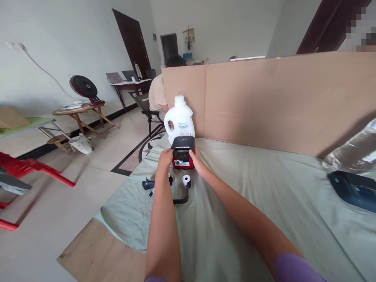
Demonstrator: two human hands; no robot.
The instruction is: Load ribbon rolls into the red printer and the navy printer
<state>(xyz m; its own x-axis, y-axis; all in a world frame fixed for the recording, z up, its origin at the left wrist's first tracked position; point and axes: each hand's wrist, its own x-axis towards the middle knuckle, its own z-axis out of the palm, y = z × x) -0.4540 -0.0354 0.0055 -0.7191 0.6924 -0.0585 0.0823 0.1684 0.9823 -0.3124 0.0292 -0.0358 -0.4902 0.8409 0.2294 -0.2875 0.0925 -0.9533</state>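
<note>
A small red and black label printer stands on the green cloth, just in front of a white jug-shaped bottle. My left hand grips its left side. Around the right side my right hand is closed, with the thumb near the front of the black upper part. Nearer to me lies a small white paper roll with a black strip trailing from it. More dark strips lie partly hidden behind my left forearm.
A tall cardboard panel stands along the table's far side. On the right are a dark blue device and a clear wrapped bundle. Past the table's left edge, a person sits by a folding chair.
</note>
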